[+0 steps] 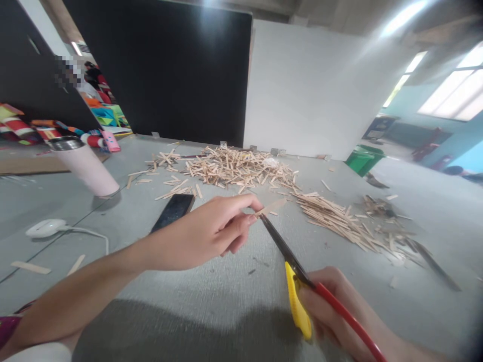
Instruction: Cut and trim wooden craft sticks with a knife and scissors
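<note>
My left hand (215,229) pinches a short flat wooden stick (272,206) between thumb and fingers, holding it level above the grey table (211,296). My right hand (332,311) grips a pair of scissors (292,261) with yellow and red handles. The dark blades point up and left, and their tips meet the stick just beside my left fingertips.
A large heap of wooden sticks (234,168) lies at the table's middle back, a neater bundle (335,216) to the right, and scraps (381,208) beyond. A black phone (173,211), a pink tumbler (88,166) and a white corded device (45,228) lie to the left. A green bin (364,158) stands by the wall.
</note>
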`<action>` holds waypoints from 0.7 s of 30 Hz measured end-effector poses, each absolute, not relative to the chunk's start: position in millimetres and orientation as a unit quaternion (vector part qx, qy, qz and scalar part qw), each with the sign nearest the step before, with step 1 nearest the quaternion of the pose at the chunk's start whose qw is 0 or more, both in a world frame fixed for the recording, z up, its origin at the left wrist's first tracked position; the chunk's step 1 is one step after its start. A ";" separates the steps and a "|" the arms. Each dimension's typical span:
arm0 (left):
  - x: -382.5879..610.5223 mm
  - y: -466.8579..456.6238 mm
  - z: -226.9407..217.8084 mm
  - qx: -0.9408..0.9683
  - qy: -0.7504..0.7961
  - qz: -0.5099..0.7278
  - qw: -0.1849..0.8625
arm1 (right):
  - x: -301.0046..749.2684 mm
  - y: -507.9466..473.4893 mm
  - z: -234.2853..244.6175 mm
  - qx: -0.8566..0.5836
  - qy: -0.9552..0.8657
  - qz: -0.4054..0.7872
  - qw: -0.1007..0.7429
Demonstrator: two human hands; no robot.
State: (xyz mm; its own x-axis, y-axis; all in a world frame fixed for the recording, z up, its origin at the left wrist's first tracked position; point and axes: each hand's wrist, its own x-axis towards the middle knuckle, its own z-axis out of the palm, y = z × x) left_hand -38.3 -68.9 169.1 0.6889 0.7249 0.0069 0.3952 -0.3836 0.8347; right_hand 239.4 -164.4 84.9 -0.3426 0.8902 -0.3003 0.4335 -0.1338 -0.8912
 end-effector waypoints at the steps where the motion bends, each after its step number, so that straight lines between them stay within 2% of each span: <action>1: -38.4 -69.0 168.7 0.811 0.346 0.191 0.431 | 238.6 -164.1 85.3 -0.533 -0.623 0.530 0.213; 21: -36.5 -69.3 170.0 0.838 0.351 0.183 0.375 | 234.0 -160.9 94.3 -0.516 -0.649 0.524 0.195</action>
